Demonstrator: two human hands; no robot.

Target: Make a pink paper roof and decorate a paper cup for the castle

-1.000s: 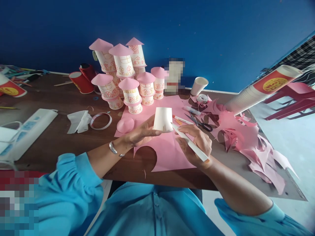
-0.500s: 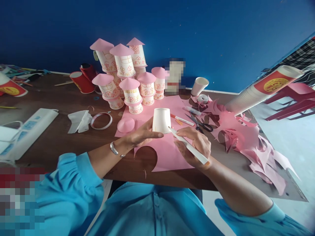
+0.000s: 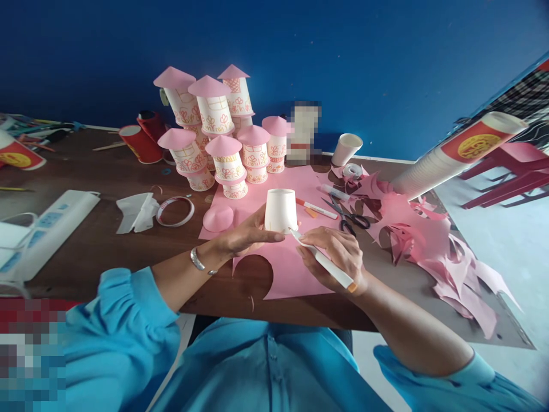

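Cup (image 3: 281, 210), upturned, in grip of left hand (image 3: 249, 233), five o'clock from paper towers (image 3: 218, 117); right hand (image 3: 338, 250) grips marker (image 3: 329, 268), tip at lower rim. Slack left hold could let cup turn, skewing strokes.

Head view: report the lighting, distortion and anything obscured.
Head view: the held white cup and floor look bright, almost washed out; head view: the blue wall darkens toward upper left; head view: the cup stack leans, perhaps partly wide-angle distortion; head view: a pixelated patch covers the lower-left corner.
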